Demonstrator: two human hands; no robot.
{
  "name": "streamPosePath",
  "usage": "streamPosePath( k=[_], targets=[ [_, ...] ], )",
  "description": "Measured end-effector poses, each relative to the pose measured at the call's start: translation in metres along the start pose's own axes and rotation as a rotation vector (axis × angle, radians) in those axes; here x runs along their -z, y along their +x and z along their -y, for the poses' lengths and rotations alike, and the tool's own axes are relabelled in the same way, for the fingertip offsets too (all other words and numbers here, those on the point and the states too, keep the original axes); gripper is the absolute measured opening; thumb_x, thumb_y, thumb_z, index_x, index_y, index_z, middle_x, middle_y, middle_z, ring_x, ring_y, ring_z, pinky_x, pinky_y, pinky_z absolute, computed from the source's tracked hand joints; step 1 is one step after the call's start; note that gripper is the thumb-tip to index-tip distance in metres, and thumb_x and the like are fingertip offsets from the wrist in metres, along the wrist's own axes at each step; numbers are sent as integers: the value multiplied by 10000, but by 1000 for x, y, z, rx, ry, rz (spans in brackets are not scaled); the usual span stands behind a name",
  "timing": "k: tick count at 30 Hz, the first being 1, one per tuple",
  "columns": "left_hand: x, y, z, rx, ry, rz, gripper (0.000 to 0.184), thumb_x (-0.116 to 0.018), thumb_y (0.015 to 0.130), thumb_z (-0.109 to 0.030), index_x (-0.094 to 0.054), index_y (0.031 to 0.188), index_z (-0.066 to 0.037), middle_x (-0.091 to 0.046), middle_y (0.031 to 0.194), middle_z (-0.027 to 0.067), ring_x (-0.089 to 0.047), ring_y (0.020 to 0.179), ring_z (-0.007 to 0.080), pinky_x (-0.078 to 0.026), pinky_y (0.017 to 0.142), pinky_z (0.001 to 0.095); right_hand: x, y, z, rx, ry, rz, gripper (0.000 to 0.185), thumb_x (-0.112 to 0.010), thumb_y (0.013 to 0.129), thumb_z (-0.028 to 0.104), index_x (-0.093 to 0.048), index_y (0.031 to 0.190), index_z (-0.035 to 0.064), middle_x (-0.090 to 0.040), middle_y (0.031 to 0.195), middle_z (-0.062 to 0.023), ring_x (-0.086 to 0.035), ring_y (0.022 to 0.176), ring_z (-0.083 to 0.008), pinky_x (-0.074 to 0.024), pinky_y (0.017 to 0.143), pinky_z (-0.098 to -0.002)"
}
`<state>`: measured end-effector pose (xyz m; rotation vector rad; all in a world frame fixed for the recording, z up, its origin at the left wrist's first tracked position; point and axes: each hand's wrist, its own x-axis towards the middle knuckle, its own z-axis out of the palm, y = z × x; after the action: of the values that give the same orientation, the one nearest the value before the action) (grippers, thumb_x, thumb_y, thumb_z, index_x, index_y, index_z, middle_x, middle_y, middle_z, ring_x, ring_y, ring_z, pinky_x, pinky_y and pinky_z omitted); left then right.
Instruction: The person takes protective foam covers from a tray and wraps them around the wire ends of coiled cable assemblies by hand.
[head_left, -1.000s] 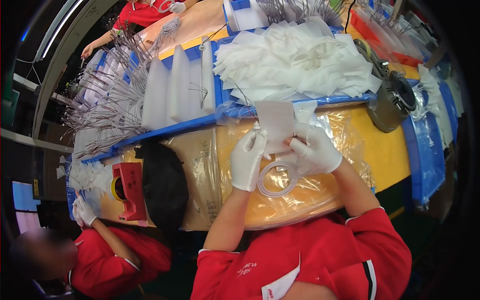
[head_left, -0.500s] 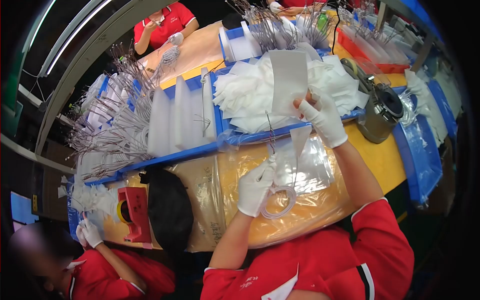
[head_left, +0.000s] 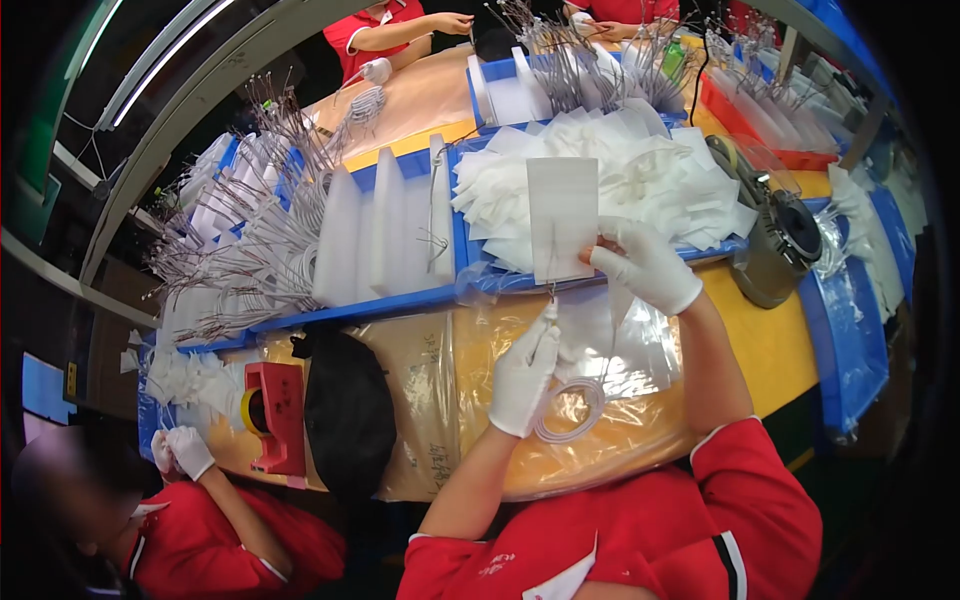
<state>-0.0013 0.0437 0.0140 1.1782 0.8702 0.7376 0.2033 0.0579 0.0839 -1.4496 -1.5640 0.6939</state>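
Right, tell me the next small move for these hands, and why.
Probably ease the left hand up slightly, guiding the thin wires along the white sheet. The left hand pinches the cable just below the sheet's lower edge, the wires point up at it, and the right hand holds the sheet by its side. I can't tell whether the wire tips are inside or behind it.

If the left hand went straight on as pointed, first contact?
Probably the white sheet held by the right hand; depth is unclear, so the left hand might pass under it.
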Motion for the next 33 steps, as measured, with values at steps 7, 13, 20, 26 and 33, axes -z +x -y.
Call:
streamPosePath(
  k=[7, 13, 20, 26, 33],
  targets=[
    [-7, -2, -16, -162, -161, -38, 680, -426, 960, -114, 33, 1462, -96, -611, 804, 76, -502, 567, 71, -436, 518, 189, -18, -16, 8, -45, 40, 284, 242, -616, 827, 208, -630, 917, -16, -636, 758, -139, -602, 678, -209, -460, 635, -318],
    [3, 2, -12, -168, -275, -65, 693, -442, 955, -117, 31, 1461, -97, -613, 808, 79, -470, 490, 50, -394, 439, 170, -14, -12, 10, -139, -88, 346, 249, -625, 825, 208, -639, 953, -5, -657, 801, -145, -624, 714, -224, -475, 667, -313],
    [3, -1, -22, -127, -345, -11, 708, -455, 953, -137, 37, 1459, -87, -596, 775, 66, -418, 437, 42, -343, 387, 171, -20, -14, 9, -105, -107, 394, 277, -650, 815, 226, -639, 938, -22, -646, 760, -161, -615, 659, -210, -469, 622, -311],
    [11, -1, -23, -28, -527, 34, 458, -432, 971, -218, -293, 1369, -39, -562, 692, 43, -330, 370, 46, -282, 363, 175, -4, -9, 11, -56, -244, 478, 284, -684, 794, 237, -640, 895, -25, -628, 710, -165, -593, 605, -200, -463, 584, -305],
    [19, 2, -18, 49, -478, -95, 274, -458, 971, -274, -553, 876, -35, -492, 538, 2, -360, 374, 46, -277, 355, 185, -10, -13, 23, -3, -98, 221, 183, -644, 774, 89, -612, 938, 14, -626, 838, -101, -577, 706, -159, -447, 615, -256]
  ],
)
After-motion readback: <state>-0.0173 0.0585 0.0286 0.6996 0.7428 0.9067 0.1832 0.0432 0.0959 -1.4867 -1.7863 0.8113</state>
